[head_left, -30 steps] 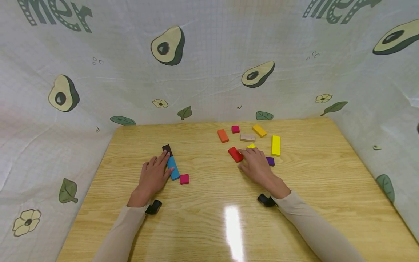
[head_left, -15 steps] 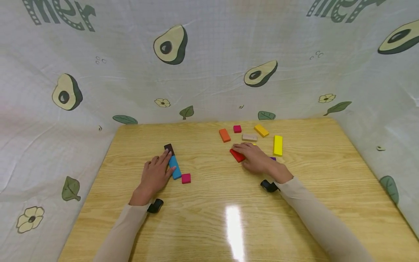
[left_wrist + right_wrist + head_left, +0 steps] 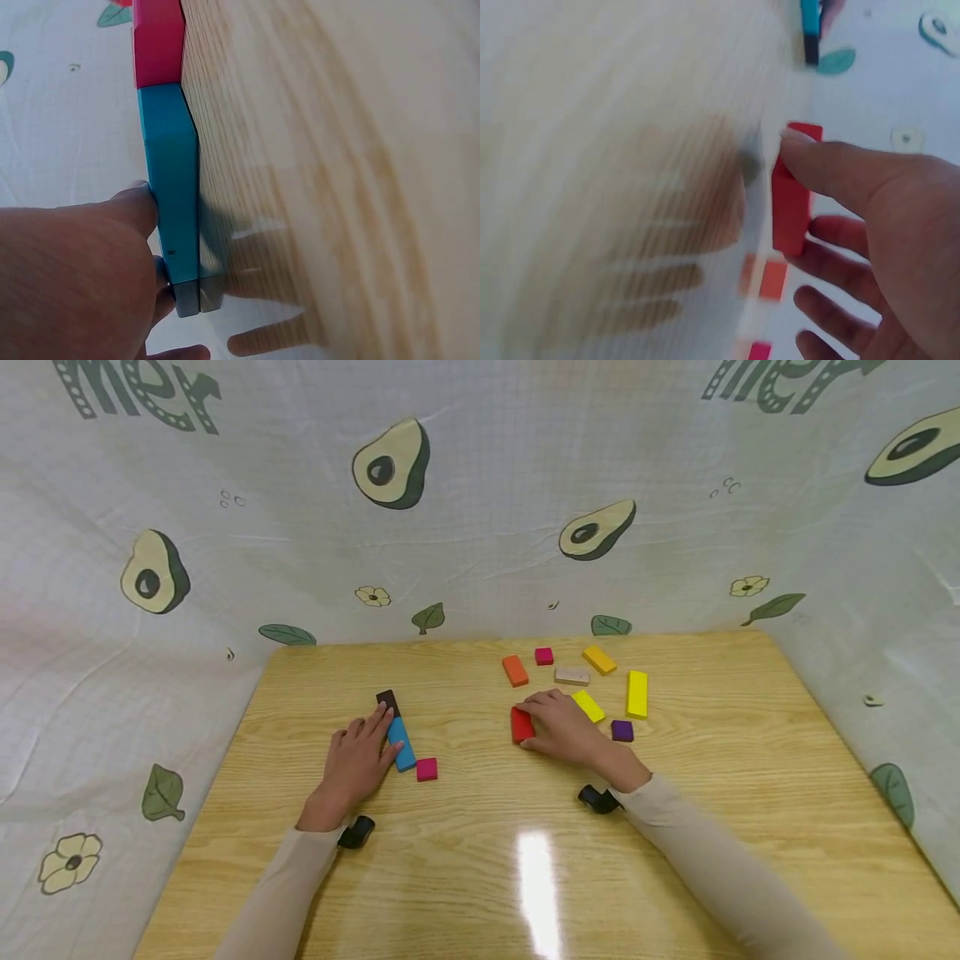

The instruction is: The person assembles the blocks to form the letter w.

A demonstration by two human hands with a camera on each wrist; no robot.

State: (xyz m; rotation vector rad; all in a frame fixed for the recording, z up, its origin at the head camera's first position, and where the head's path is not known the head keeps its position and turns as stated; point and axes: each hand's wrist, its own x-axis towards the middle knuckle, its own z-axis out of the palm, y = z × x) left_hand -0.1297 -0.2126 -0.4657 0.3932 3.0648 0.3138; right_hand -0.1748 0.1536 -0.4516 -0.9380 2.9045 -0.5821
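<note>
Two pale sleeves (image 3: 281, 893) reach in over the near part of a wooden table (image 3: 465, 827). A pink block (image 3: 427, 769) lies just beside the near end of a blue block (image 3: 401, 745). The left hand (image 3: 352, 764) is loosely spread, gripping nothing, its thumb touching the blue block and its fingertips on the black block (image 3: 387, 700) set end to end beyond it. Right of centre, the right hand (image 3: 562, 731) pinches a red block (image 3: 521, 725) between thumb and fingers; whether it clears the table I cannot tell. Near that hand lie purple (image 3: 622, 731) and short yellow (image 3: 588, 706) blocks, and a longer yellow one (image 3: 637, 695). Farther back are tan (image 3: 572, 676), orange (image 3: 515, 671), amber (image 3: 599, 659) and small pink (image 3: 543, 656) blocks, then an avocado-printed cloth (image 3: 487, 527).
</note>
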